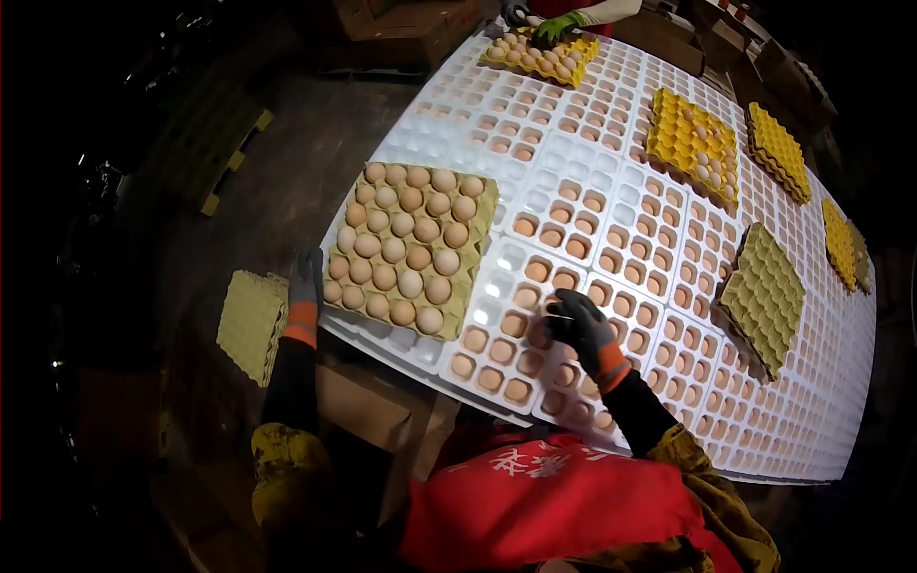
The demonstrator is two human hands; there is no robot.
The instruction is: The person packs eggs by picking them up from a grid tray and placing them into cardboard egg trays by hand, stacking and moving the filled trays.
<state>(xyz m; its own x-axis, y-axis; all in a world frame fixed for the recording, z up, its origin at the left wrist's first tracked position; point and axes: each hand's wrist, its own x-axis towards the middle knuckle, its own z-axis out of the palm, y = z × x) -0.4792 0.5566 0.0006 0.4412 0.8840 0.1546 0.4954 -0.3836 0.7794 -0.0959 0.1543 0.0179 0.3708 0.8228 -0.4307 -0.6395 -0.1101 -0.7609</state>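
My left hand (306, 279), in a dark glove with an orange cuff, is beside the left edge of a pulp egg tray (489, 205). Its fingers are stretched out, and I cannot tell whether they press on the tray. That tray is filled with brown and pale eggs (393, 250) and rests on the white trays. My right hand (580, 327), gloved alike, is over a white compartment tray (497, 409) near the front edge. Its curled fingers close around an egg (551, 302) at one of the cells. Eggs sit in many cells around it; some cells to the left hold none.
Yellow egg trays (676, 143) lie across the far and right side, one partly filled. A greenish tray (764, 304) lies at right. Across the table, a person's green-gloved hand (557, 29) touches a yellow tray of eggs. Pulp trays (250, 325) are stacked low at left.
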